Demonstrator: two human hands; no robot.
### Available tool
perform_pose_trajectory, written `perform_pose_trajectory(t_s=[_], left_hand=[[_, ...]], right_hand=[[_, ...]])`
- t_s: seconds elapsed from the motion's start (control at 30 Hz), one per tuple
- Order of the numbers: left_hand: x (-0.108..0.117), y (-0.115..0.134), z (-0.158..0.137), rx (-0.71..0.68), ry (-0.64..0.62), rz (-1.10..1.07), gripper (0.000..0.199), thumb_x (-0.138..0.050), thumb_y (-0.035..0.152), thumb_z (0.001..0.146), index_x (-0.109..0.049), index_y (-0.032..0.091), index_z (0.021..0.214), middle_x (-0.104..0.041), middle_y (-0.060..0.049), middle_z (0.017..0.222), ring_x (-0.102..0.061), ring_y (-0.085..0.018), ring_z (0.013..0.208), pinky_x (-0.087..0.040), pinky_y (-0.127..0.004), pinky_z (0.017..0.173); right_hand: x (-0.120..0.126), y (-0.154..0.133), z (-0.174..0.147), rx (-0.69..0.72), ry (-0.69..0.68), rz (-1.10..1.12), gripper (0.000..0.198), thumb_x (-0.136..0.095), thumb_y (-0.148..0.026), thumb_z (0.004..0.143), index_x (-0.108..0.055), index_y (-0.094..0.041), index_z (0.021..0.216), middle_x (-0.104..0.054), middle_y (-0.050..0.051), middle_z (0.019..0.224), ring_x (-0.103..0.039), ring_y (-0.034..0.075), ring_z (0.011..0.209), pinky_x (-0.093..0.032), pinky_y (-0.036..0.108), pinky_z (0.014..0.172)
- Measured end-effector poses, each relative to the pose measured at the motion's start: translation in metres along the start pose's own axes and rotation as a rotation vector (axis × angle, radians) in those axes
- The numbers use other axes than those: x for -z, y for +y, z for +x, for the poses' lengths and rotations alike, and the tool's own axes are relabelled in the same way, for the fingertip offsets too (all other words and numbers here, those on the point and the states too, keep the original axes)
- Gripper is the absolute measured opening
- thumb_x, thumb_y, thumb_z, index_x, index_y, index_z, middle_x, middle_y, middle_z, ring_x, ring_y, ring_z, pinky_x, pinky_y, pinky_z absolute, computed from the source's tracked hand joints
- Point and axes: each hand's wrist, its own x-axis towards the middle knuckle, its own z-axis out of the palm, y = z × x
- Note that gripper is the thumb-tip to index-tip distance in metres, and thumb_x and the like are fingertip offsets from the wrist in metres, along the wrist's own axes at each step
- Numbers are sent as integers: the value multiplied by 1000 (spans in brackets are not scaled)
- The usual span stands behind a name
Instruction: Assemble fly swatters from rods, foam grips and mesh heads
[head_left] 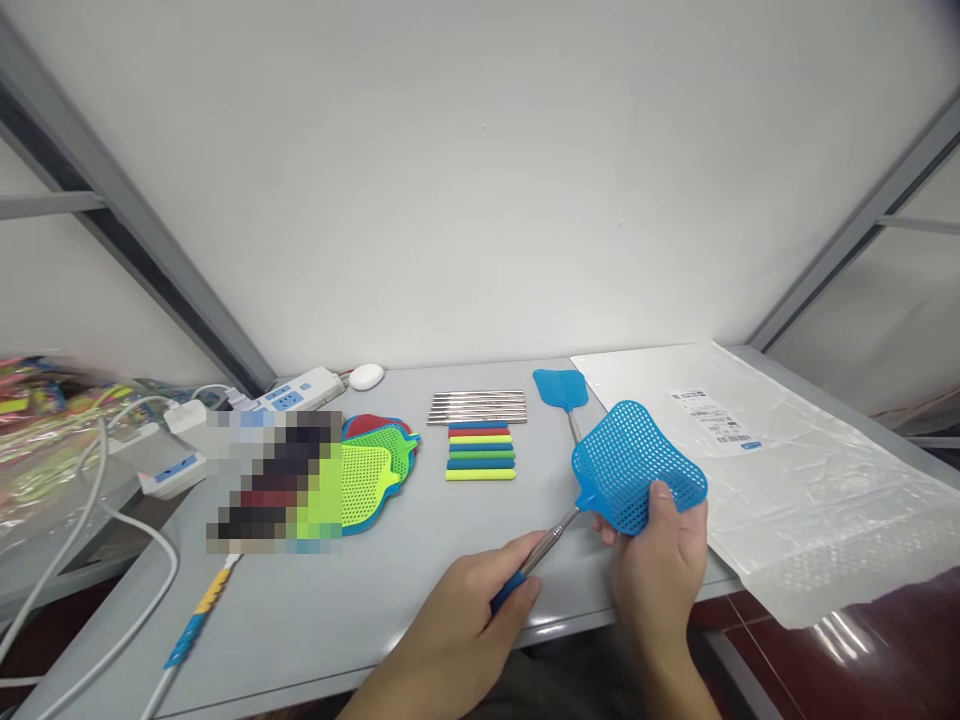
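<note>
A blue fly swatter (pixel 637 465) with a perforated head and metal rod is held between my two hands over the table's front edge. My left hand (pixel 480 610) is wrapped round its blue grip at the lower end. On the lower right of the head, my right hand (pixel 660 570) pinches the mesh with the thumb on top. Behind it lies a second blue swatter (pixel 561 388), its rod partly hidden by the held one. A row of coloured grip sleeves (pixel 480 452) lies left of my hands, below a bundle of metal rods (pixel 477 407).
Loose swatter heads (pixel 367 480) in green, yellow, red and blue are stacked at left, partly pixelated. Beyond them are power strips (pixel 289 397), a white cable (pixel 161 555) and a white oval object (pixel 366 377). A white plastic mailer bag (pixel 757 470) covers the right side.
</note>
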Motion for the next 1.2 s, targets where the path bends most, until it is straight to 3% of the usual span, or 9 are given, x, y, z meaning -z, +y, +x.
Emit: perform_pose_trajectory(t_s=[0.17,0.37,0.67,0.8,0.93,1.1,1.2], left_hand=[[0,1,0,2,13,-6,44,-44,34,99,-43,38,143,-57,6,138,-57,-17,118,-41,-27,104],[1,3,1,-6,19,-2,45,-44,33,99,-41,38,144,-55,7,140,-55,-18,123,-39,-26,106],[3,4,1,13,-25,-42,46,-44,33,99,-42,34,144,-55,5,140,-52,-22,127,-38,-32,109],[3,6,-1,6,-19,-75,45,-44,32,98,-44,34,143,-57,3,139,-55,-23,124,-40,-36,108],[5,6,-1,13,-41,-87,44,-45,31,98,-45,35,142,-57,4,138,-56,-22,122,-41,-34,106],[6,6,0,-12,-26,-114,42,-42,37,99,-49,32,140,-62,2,133,-61,-21,112,-42,-33,103],[6,7,1,-35,-12,-135,42,-38,39,100,-54,30,138,-67,0,124,-63,-20,102,-45,-30,97]], right_hand=[[0,1,0,3,41,15,25,-53,-41,91,-48,-26,109,-57,-4,65,-49,14,41,-41,29,42],[-3,0,-3,24,24,27,21,-56,-41,90,-48,-25,101,-58,-4,62,-51,14,41,-38,27,41],[7,-1,5,14,-38,-55,28,-60,-43,88,-50,-24,105,-58,-4,65,-51,12,43,-33,23,40],[15,-1,6,-61,-135,-52,22,-64,-40,86,-50,-24,89,-54,-6,58,-49,12,41,-36,25,40],[19,4,5,-128,-252,-35,31,-65,-40,86,-45,-23,69,-45,-7,47,-46,12,39,-38,27,42],[23,5,5,-201,-350,-26,40,-63,-43,87,-42,-22,62,-39,-8,45,-38,9,41,-36,25,43],[24,1,6,-225,-474,-43,42,-63,-45,88,-40,-22,61,-35,-8,48,-33,8,42,-32,23,42]])
